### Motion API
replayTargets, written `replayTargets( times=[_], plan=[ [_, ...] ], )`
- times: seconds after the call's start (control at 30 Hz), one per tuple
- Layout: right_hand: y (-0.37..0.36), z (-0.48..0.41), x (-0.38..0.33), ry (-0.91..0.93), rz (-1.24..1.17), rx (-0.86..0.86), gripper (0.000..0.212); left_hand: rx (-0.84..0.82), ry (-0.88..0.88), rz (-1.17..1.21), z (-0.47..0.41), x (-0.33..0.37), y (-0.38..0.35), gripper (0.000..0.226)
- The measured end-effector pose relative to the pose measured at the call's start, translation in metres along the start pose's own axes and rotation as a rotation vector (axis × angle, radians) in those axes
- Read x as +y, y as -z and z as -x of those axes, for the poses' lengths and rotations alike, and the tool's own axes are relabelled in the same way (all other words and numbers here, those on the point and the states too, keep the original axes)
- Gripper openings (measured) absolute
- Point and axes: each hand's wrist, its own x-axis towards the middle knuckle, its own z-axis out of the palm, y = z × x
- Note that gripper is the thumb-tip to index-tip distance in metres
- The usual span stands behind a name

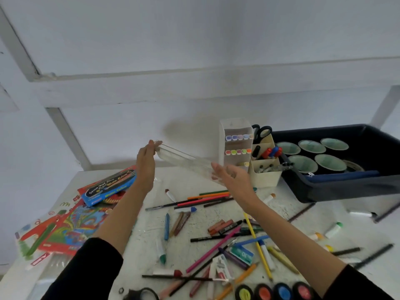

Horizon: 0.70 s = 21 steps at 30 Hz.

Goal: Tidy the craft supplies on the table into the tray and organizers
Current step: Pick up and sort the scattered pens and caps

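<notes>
I'm holding a clear plastic case (184,162) up over the back edge of the table (151,217), just left of the white organizer (223,148). My left hand (145,158) is pressing flat, fingers straight, on its far end. My right hand (232,178) is touching the near end, but it's too blurry to tell whether it's gripping. The dark tray (346,189) is sitting at the back right corner.

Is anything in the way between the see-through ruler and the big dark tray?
Yes. The white marker organizer and the cream caddy beside it stand between the raised clear ruler and the dark tray. Held this high, it could probably pass over them.
</notes>
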Motion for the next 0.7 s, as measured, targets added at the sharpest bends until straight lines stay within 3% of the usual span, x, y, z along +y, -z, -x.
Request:
replayTargets(
  times=[0.2,0.37,0.5,0.7],
  plan=[
    [0.049,0.049,0.0,-0.085,-0.162,-0.048,0.052,0.048,-0.04,-0.052,0.077,-0.001,-0.019,0.041],
    [0.092,0.086,0.011,-0.055,-0.162,-0.038,0.03,0.08,-0.122,-0.188,0.14,-0.002,-0.035,0.046],
    [0.121,0.11,0.022,-0.08,-0.223,0.02,0.03,0.095,-0.037,-0.207,0.187,-0.005,-0.05,0.044],
    [0.15,0.143,0.049,-0.128,-0.122,0.114,0.022,0.087,0.025,-0.228,0.259,-0.012,-0.066,0.033]
  ],
)
